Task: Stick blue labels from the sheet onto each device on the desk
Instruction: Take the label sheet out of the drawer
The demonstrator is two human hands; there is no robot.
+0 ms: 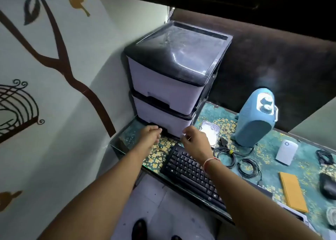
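My left hand [151, 134] reaches to the dark handle recess of the lower drawer [163, 120] of a white and black drawer unit [169, 87], with its fingers curled there. My right hand [194, 139] is at that drawer's front right corner, fingers bent together; whether it holds anything is unclear. The devices lie on the desk to the right: a black keyboard [189, 172] under my right forearm, a silver hard drive [210, 130], a blue heater [254, 120], a small white device [286, 154] and a black mouse [328, 188]. No label sheet shows.
Two coiled black cables [236, 159] lie between the keyboard and the heater. A yellow booklet [292, 192] sits near the desk's front edge. The desk [269, 172] has a flowered teal cover. A painted wall is close on the left, a dark shelf overhead.
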